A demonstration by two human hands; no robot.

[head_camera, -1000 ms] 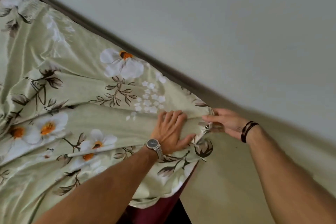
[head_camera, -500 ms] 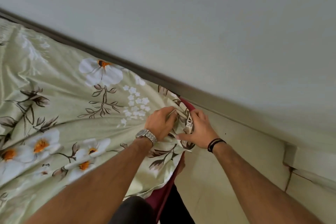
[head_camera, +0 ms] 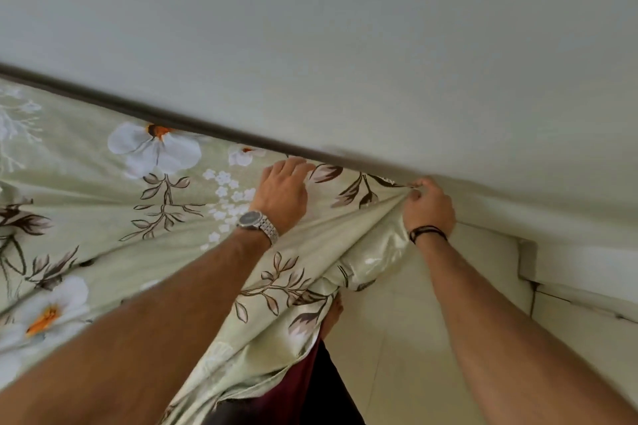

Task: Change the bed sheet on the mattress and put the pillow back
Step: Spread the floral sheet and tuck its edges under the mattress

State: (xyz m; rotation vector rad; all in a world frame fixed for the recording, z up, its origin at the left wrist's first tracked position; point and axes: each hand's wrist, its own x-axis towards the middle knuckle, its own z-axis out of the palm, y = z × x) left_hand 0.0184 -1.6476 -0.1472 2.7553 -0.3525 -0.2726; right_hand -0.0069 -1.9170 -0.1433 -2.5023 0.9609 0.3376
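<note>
Right hand (head_camera: pixel 429 206) pinches the bed sheet (head_camera: pixel 103 210) corner; left hand (head_camera: pixel 283 190) rests flat on it.

The wall (head_camera: pixel 345 28) stood hard against the far edge of the bed, with only a dark, narrow seam (head_camera: pixel 207 126) between them, too tight for my hand to slip down. My left hand (head_camera: pixel 283 191) lay on the sheet (head_camera: pixel 86 200) just short of that seam; my right hand (head_camera: pixel 428 207) was pressed into the corner against the wall. To the right, the pale floor (head_camera: pixel 414 338) lay open beside the bed, bounded farther right by a low white ledge (head_camera: pixel 569 272).
</note>
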